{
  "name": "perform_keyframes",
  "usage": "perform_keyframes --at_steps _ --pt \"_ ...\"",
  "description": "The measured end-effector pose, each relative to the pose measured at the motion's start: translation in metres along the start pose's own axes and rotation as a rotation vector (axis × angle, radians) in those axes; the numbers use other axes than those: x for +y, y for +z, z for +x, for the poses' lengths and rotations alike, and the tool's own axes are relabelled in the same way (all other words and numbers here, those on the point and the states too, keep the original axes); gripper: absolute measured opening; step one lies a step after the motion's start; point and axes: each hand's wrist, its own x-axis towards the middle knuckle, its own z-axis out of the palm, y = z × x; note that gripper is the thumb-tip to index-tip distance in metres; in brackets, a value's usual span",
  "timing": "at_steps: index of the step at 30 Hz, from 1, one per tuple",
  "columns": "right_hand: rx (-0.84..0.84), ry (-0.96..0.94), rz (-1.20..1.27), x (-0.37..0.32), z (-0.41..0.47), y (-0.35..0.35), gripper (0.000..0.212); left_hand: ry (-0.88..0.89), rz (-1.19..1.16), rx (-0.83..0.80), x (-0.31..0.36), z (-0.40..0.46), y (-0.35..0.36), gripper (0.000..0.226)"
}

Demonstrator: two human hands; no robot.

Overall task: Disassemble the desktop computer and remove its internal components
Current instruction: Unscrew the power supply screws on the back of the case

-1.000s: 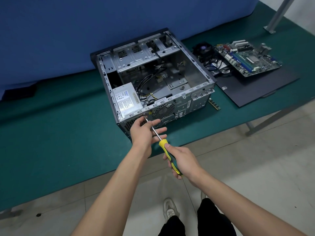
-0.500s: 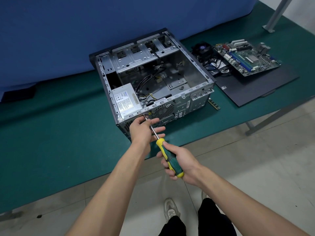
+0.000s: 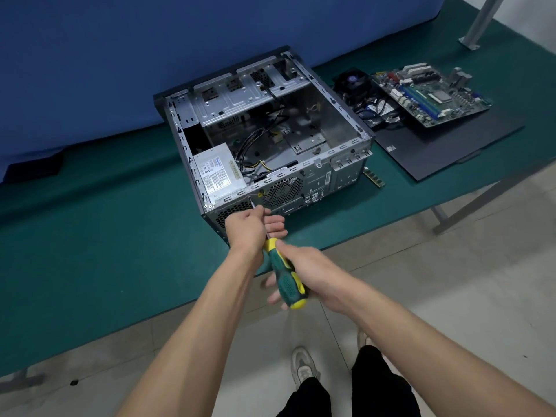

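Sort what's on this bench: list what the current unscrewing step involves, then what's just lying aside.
In use:
screwdriver
computer case
power supply
left hand
right hand

Lying aside:
motherboard
cooler fan
side panel
memory stick

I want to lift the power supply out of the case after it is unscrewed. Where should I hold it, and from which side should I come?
Probably from above: the case lies with its open side up, so the power supply shows its labelled top face. Grip its two long side edges, reaching in on the side toward its cables, since the case wall hugs the other side. The screwdriver is at its rear mounting now.
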Motion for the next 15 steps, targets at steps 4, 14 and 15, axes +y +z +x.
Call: perform_keyframes --at_steps 4,14,15 --pt "0.177 -0.031 -0.209 0.011 0.007 -0.002 0.023 -0.016 -0.083 -0.075 -0.004 -0.003 0.0 0.034" --pt "-0.048 0.04 0.162 0.025 0.002 0.004 0.036 -0.047 -0.039 -0.01 0.0 0.001 0.007 0.035" --pt "-0.017 -0.003 0.157 0.026 0.002 0.004 0.035 -0.066 -0.042 -0.034 0.0 0.001 0.004 0.036"
